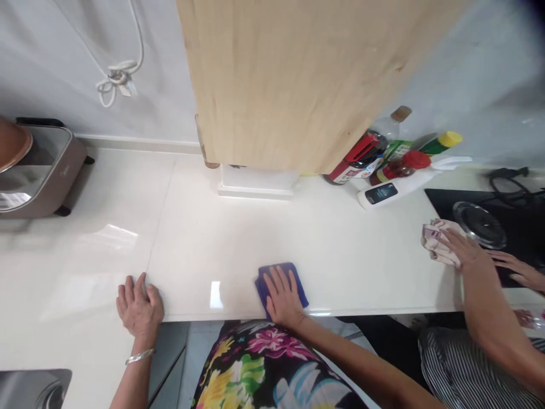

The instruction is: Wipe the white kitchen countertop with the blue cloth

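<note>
A folded dark blue cloth (301, 291) lies on the white countertop (191, 255) near its front edge. My right hand (281, 295) holds it down against the surface, fingers spread over its top. To the left, my left hand (139, 307), with a silver bracelet at the wrist, rests on the counter by the front edge and a thin seam. Its fingers are apart and slightly bent, with nothing in them.
At the right, another person's hand (466, 250) presses a pale patterned cloth (438, 244) beside a black cooktop (451, 199). Several bottles, including a white spray bottle (394, 190), stand behind. A wooden cabinet (298, 85) overhangs the counter. An electric cooker (51, 176) and sink (25, 380) are left.
</note>
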`<state>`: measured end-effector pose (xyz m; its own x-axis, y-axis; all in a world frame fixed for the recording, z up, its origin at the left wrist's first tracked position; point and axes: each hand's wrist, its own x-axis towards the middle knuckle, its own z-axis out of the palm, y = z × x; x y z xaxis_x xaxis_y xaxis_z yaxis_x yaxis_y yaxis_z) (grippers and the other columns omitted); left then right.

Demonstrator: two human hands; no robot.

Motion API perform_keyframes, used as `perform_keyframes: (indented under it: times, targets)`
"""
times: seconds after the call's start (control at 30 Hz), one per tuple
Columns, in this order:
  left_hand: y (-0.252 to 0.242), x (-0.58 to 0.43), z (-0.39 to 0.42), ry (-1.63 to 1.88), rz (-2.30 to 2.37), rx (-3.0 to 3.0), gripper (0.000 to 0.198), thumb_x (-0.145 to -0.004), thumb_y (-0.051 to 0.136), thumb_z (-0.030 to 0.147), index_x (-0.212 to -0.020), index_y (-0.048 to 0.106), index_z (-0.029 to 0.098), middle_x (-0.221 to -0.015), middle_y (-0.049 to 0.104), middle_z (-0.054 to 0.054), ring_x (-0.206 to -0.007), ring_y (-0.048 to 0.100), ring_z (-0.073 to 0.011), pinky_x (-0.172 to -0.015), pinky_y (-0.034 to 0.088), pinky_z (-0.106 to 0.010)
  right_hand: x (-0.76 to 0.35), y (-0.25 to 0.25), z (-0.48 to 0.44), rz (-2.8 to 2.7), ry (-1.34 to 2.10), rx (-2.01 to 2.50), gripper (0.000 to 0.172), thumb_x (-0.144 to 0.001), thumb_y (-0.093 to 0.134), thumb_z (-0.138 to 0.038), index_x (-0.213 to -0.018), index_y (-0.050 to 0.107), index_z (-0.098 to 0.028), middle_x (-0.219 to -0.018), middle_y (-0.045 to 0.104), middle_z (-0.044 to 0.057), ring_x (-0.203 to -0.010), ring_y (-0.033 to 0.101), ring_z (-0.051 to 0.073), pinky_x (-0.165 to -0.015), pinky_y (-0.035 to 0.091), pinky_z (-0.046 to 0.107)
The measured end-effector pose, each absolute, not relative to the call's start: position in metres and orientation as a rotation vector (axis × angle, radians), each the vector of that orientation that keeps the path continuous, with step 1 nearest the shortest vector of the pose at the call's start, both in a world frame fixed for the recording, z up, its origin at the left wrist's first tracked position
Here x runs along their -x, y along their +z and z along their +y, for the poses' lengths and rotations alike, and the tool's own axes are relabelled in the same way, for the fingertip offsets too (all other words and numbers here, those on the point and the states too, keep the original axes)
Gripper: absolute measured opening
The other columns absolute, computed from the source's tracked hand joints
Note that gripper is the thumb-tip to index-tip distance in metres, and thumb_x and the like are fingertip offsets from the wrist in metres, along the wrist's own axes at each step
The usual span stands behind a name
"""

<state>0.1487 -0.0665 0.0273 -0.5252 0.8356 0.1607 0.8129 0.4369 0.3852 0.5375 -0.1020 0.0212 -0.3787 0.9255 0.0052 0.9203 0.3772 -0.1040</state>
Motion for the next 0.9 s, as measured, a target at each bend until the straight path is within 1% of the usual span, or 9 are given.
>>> perform_keyframes:
  times: [0.07,0.2,0.33,0.47,0.63,0.77,0.83,0.9]
  targets:
    - [0.028,-0.150,-0.067,0.704,2.636,-1.495,0.052,-0.098,0.038,0.038,-0.141,0.056,0.014,-0.156,0.042,-0.017,-0.150,0.028,-0.0319,-0.123,0.020,-0.053,-0.511,0.026,-0.088,-2.604,0.199,1.620,0.071,-0.093,0.045,-0.041,-0.157,0.029,-0.012,-0.165,0.021,0.018,-0.154,0.010,0.037,-0.123,0.002,0.063]
    - [0.025,-0.150,-0.070,0.755,2.643,-1.529,0.049,-0.100,0.039,0.038,-0.140,0.057,0.017,-0.156,0.043,-0.015,-0.149,0.030,-0.0303,-0.123,0.022,-0.052,-0.445,0.031,-0.068,-2.690,0.351,1.335,0.070,-0.096,0.042,-0.039,-0.158,0.024,-0.012,-0.165,0.018,0.018,-0.154,0.008,0.037,-0.123,0.000,0.065]
    - [0.020,-0.147,-0.073,0.783,2.648,-1.557,0.048,-0.101,0.038,0.037,-0.138,0.060,0.017,-0.155,0.045,-0.015,-0.149,0.031,-0.0290,-0.123,0.023,-0.051,-0.380,0.032,-0.059,-2.737,0.490,1.052,0.068,-0.097,0.041,-0.039,-0.157,0.026,-0.010,-0.165,0.017,0.019,-0.154,0.006,0.036,-0.123,0.001,0.064]
    - [0.020,-0.145,-0.076,0.798,2.625,-1.537,0.049,-0.102,0.030,0.033,-0.137,0.060,0.015,-0.154,0.046,-0.013,-0.150,0.029,-0.0263,-0.124,0.023,-0.048,-0.329,0.029,-0.052,-2.756,0.575,0.887,0.068,-0.096,0.044,-0.037,-0.156,0.028,-0.009,-0.165,0.019,0.020,-0.154,0.007,0.036,-0.123,0.002,0.064]
    - [0.023,-0.142,-0.080,0.784,2.576,-1.478,0.053,-0.103,0.024,0.031,-0.139,0.057,0.010,-0.153,0.047,-0.013,-0.151,0.027,-0.0247,-0.124,0.023,-0.047,-0.284,0.030,-0.033,-2.763,0.592,0.818,0.064,-0.096,0.044,-0.035,-0.154,0.032,-0.010,-0.164,0.023,0.018,-0.153,0.011,0.034,-0.124,0.003,0.062]
    - [0.023,-0.141,-0.081,0.779,2.600,-1.449,0.052,-0.102,0.027,0.032,-0.139,0.057,0.012,-0.154,0.047,-0.013,-0.151,0.027,-0.0246,-0.124,0.023,-0.048,-0.269,0.034,0.003,-2.785,0.573,0.751,0.061,-0.097,0.045,-0.036,-0.153,0.036,-0.014,-0.163,0.028,0.015,-0.152,0.016,0.031,-0.125,0.004,0.058]
    - [0.023,-0.140,-0.081,0.782,2.608,-1.448,0.052,-0.101,0.029,0.033,-0.139,0.057,0.012,-0.154,0.047,-0.013,-0.151,0.028,-0.0253,-0.124,0.022,-0.049,-0.272,0.036,0.030,-2.780,0.541,0.800,0.060,-0.096,0.046,-0.037,-0.152,0.038,-0.016,-0.162,0.031,0.012,-0.152,0.018,0.028,-0.125,0.005,0.054]
    - [0.024,-0.140,-0.080,0.781,2.604,-1.453,0.053,-0.101,0.028,0.035,-0.139,0.057,0.011,-0.154,0.047,-0.014,-0.151,0.028,-0.0262,-0.124,0.022,-0.049,-0.285,0.038,0.060,-2.747,0.501,0.952,0.059,-0.096,0.045,-0.038,-0.152,0.039,-0.018,-0.162,0.032,0.010,-0.152,0.019,0.027,-0.125,0.005,0.052]
